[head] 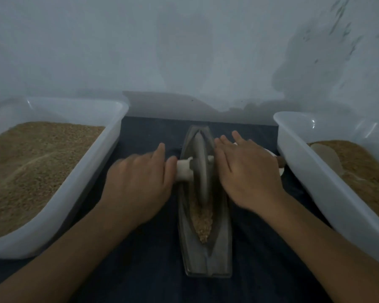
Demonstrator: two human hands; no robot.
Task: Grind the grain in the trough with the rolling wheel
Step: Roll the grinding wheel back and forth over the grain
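2 tubs [109, 136], 1 trough [219, 248], 1 wheel [200, 169]

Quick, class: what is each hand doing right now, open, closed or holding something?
Left hand: open, flat on the wheel's axle.
Right hand: open, fingers straight, resting over the axle's other end.

Both hands [138, 184] cover the axle [184, 169] ends; left blurred.

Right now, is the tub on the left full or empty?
Partly full: brown grain covers the left tub floor, heaped below its rim.
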